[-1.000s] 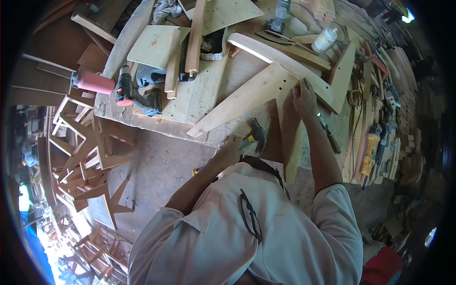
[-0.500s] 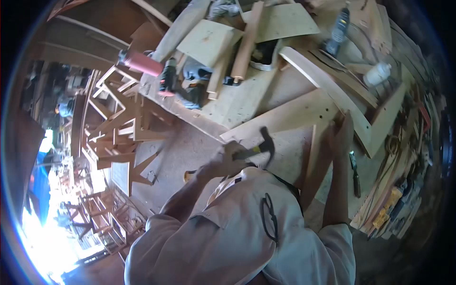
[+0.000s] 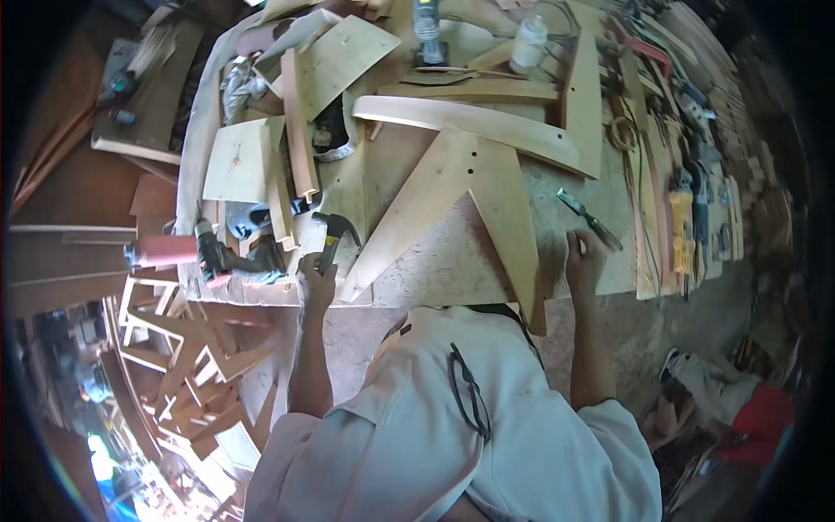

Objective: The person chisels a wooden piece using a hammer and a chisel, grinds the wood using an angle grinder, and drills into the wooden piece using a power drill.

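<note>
My left hand (image 3: 315, 277) is closed round a claw hammer (image 3: 330, 239), its dark head up over the bench edge. Beside it lies a forked wooden frame (image 3: 409, 209) with two legs that spread toward me and dark holes at the joint. A curved wooden rail (image 3: 470, 117) lies across its top. My right hand (image 3: 584, 261) is off the frame, its fingers curled in; whether anything is inside them is hidden. Just above that hand lies a chisel (image 3: 590, 219), and I cannot tell whether they touch.
A cordless drill (image 3: 211, 252) and a pink bottle (image 3: 165, 251) are at the bench's left corner. Boards (image 3: 239, 161) are stacked behind. A white bottle (image 3: 529, 45) and a power tool (image 3: 428, 33) stand at the back. Tools and strips line the right, including a yellow tool (image 3: 683, 228).
My view has turned to face the bench squarely. The hammer has moved with my left hand to the bench's left edge. My right hand has left the wooden frame and is near the chisel.
</note>
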`<action>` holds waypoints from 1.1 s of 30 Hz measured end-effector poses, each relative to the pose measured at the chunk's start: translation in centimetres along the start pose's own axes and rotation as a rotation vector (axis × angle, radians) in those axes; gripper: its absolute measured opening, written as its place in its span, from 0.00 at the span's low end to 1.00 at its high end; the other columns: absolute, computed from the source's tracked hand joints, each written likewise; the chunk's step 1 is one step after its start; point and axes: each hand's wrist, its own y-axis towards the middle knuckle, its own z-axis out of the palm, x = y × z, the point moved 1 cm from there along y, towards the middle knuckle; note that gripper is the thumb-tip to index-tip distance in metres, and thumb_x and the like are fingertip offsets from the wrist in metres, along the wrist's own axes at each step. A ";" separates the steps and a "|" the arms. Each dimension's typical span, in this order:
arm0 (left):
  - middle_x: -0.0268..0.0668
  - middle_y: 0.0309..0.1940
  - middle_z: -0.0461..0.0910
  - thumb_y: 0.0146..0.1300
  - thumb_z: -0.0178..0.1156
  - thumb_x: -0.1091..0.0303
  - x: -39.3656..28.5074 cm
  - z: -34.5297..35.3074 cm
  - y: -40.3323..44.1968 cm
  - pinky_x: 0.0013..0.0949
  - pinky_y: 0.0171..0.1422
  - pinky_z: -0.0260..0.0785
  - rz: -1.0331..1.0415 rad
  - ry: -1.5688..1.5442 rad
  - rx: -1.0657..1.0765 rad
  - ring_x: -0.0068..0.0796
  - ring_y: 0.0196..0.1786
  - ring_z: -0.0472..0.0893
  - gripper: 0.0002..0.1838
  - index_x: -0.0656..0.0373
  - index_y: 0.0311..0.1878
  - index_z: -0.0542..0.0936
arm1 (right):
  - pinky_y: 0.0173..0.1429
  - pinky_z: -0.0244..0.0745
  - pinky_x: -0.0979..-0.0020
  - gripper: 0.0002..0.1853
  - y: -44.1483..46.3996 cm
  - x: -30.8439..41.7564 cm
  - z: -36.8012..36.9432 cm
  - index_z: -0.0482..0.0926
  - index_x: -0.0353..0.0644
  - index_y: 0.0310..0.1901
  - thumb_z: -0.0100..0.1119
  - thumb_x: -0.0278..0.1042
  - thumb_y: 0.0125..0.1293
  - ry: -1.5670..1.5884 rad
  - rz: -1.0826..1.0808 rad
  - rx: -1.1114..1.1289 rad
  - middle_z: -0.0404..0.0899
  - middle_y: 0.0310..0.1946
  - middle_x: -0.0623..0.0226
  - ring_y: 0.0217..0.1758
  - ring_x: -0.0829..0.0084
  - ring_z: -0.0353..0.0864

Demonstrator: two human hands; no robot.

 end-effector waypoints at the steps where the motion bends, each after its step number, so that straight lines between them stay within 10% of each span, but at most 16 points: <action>1: 0.44 0.43 0.80 0.51 0.74 0.74 0.2 0.0 0.2 0.43 0.49 0.76 -0.094 -0.003 0.073 0.42 0.43 0.82 0.20 0.61 0.48 0.80 | 0.46 0.76 0.57 0.12 -1.8 -0.6 -1.1 0.82 0.34 0.37 0.64 0.35 0.71 -0.022 0.071 -0.013 0.84 0.33 0.51 0.38 0.50 0.85; 8: 0.49 0.41 0.82 0.53 0.68 0.76 -1.6 0.0 0.3 0.51 0.53 0.74 0.294 0.265 -0.194 0.54 0.45 0.81 0.14 0.64 0.44 0.83 | 0.41 0.75 0.61 0.17 -15.6 -2.7 -6.8 0.84 0.32 0.37 0.63 0.41 0.73 -0.215 0.464 0.122 0.81 0.28 0.50 0.34 0.61 0.84; 15: 0.50 0.45 0.83 0.61 0.69 0.70 -7.8 4.9 2.6 0.47 0.57 0.75 0.366 -0.072 0.022 0.52 0.50 0.82 0.12 0.63 0.47 0.84 | 0.47 0.79 0.59 0.15 -22.1 -4.4 -6.1 0.84 0.33 0.44 0.66 0.40 0.71 -0.016 0.459 0.050 0.84 0.38 0.47 0.41 0.52 0.86; 23: 0.63 0.69 0.68 0.61 0.70 0.64 -15.2 10.1 2.2 0.56 0.74 0.63 0.422 0.097 0.143 0.65 0.69 0.70 0.34 0.73 0.66 0.74 | 0.53 0.79 0.63 0.12 -12.6 -0.5 -4.0 0.84 0.34 0.48 0.66 0.33 0.69 -0.042 0.199 0.040 0.87 0.40 0.52 0.46 0.59 0.87; 33: 0.58 0.66 0.72 0.64 0.65 0.69 -18.3 11.8 6.0 0.56 0.74 0.63 0.467 0.013 0.199 0.62 0.69 0.70 0.22 0.67 0.60 0.78 | 0.43 0.79 0.59 0.16 3.7 -0.6 4.4 0.87 0.33 0.44 0.64 0.40 0.70 0.391 0.165 0.225 0.89 0.37 0.52 0.39 0.57 0.89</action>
